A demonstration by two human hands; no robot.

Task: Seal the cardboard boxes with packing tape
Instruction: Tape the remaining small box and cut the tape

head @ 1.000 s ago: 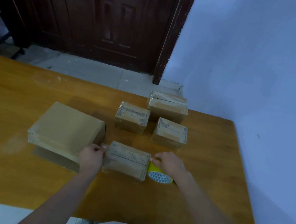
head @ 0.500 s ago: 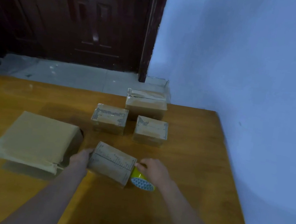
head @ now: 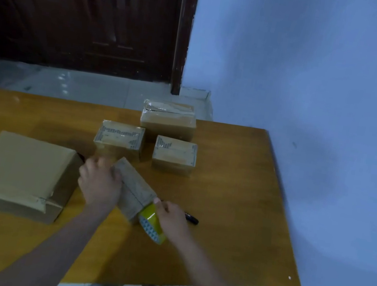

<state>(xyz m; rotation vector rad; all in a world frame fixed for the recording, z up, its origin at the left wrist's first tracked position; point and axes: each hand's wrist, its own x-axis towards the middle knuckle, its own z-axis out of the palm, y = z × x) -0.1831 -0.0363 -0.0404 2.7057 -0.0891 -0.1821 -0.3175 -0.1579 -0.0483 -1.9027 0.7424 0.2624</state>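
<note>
Near the wooden table's [head: 235,199] front edge, the left hand [head: 99,184] clasps a small skewed brown cardboard box [head: 134,190]; the right hand [head: 172,217] grips a yellow packing-tape roll [head: 152,223] touching its corner (fingers curled). Tape could lay crooked if the box pivots.

arms: bare, no sleeves showing | left hand [head: 99,184], right hand [head: 172,218]: ungloved | top: grey

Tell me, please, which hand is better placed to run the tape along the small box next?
The right hand, most likely: it already holds the yellow tape roll against the near end of the small box. The left hand is pressed on the box's far end, steadying it.
</note>
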